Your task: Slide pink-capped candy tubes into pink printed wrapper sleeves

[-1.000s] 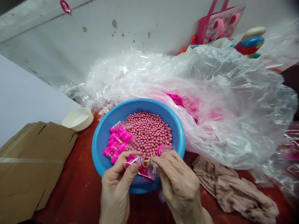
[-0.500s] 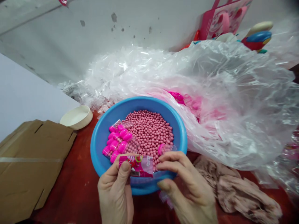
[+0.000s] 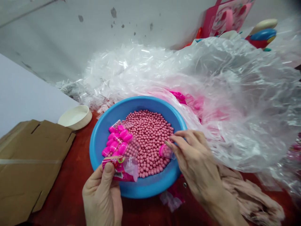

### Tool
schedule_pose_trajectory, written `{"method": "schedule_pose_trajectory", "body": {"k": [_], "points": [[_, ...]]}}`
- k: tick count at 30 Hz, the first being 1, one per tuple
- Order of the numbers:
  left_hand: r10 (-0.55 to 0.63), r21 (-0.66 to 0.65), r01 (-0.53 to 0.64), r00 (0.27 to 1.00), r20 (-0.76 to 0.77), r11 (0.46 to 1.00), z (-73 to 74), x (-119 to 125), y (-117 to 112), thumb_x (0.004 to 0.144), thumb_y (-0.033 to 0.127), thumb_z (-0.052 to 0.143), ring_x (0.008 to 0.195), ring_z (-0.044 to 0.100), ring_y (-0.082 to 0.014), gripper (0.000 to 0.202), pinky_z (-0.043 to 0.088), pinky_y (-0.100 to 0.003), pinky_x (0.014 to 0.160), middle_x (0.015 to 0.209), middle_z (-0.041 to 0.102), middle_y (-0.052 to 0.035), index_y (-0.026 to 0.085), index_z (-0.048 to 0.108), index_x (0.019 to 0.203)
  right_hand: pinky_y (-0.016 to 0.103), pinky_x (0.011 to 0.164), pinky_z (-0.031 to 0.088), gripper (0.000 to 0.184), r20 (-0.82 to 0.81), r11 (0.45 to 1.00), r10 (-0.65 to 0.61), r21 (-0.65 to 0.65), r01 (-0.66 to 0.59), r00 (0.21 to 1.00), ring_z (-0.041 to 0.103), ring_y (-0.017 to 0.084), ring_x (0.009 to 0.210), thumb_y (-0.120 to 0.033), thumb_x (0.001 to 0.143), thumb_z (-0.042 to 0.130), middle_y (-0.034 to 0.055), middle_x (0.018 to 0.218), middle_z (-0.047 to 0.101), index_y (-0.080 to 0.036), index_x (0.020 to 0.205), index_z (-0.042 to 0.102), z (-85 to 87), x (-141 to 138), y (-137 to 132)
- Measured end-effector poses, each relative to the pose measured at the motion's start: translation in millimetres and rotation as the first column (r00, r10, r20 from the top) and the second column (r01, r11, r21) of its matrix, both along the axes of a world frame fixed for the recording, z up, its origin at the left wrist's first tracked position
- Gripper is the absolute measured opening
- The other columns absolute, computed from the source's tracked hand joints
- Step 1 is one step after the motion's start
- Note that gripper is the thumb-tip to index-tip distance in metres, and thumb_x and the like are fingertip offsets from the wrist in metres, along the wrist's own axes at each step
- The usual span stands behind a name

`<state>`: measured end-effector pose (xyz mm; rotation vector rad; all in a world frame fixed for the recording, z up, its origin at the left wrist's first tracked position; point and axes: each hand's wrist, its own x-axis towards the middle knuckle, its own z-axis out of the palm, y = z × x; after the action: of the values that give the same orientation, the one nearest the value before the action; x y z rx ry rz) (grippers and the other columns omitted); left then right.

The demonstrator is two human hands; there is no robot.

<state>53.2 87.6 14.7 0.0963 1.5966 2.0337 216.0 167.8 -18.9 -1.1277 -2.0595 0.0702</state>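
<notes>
In the lower centre of the frame, the left hand (image 3: 102, 196) is pinching a small clear plastic packet with a pink printed insert (image 3: 123, 164) between thumb and fingers, over the near rim of the round blue plastic bowl (image 3: 145, 188) of small pink beads (image 3: 150, 135). The right hand (image 3: 195, 160) is touching a pink-capped clear vial (image 3: 164, 151) lying on the beads at the bowl's right side; I cannot tell whether it is gripping it.

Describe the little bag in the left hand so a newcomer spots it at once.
Find the blue bowl of pink beads in the middle of the table. At its near-left rim the left hand pinches a small clear bag. Unlike the bag of bright pink capsules lying inside the bowl, it carries a red and pink printed label and is held up.
</notes>
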Motion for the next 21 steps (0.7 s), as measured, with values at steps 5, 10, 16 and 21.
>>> {"method": "schedule_pose_trajectory", "body": {"k": [5,10,16,21], "points": [[-0.031,0.013,0.03,0.999,0.034,0.999,-2.1,-3.9,0.7,0.037,0.034,0.095,0.053,0.066,-0.0096,0.035,0.057,-0.016,0.057,0.058,0.076,0.0005,0.016,0.075,0.06,0.05,0.072,0.047,0.025,0.259,0.978,0.186,0.039,-0.203,0.948,0.059,0.03,0.078,-0.016,0.09,0.051,0.0098,0.069,0.066,-0.022,0.07,0.064,-11.7,5.7,24.3],[-0.064,0.035,0.061,0.995,0.077,0.998,-6.2,-5.8,1.1,0.043,0.032,0.094,0.055,0.067,-0.0103,0.031,0.057,-0.017,0.06,0.059,0.076,-0.0008,0.016,0.075,0.061,0.055,0.077,0.047,0.032,0.388,0.929,0.287,0.11,-0.353,0.876,0.065,0.033,0.085,-0.006,0.089,0.036,0.0125,0.086,0.074,-0.016,0.098,0.065,-2.3,24.3,8.8],[-0.106,0.09,0.093,0.983,0.149,0.992,-4.9,-7.1,5.5,0.045,0.029,0.094,0.054,0.068,-0.0104,0.028,0.057,-0.017,0.057,0.06,0.077,-0.0006,0.016,0.076,0.061,0.043,0.067,0.055,0.025,0.15,0.964,0.245,0.071,-0.258,0.958,0.069,0.024,0.071,-0.015,0.098,0.034,0.0077,0.081,0.073,-0.018,0.095,0.059,11.2,10.6,-3.1],[-0.167,0.122,0.146,0.967,0.191,0.982,-5.7,-6.1,6.1,0.054,0.027,0.091,0.058,0.071,-0.0115,0.022,0.058,-0.015,0.059,0.066,0.079,-0.0025,0.015,0.078,0.067,0.018,0.074,0.058,0.019,-0.039,0.953,0.299,0.072,-0.296,0.954,0.072,0.012,0.079,-0.015,0.095,0.048,0.0062,0.094,0.072,-0.019,0.104,0.064,16.0,19.2,-18.0]]}}
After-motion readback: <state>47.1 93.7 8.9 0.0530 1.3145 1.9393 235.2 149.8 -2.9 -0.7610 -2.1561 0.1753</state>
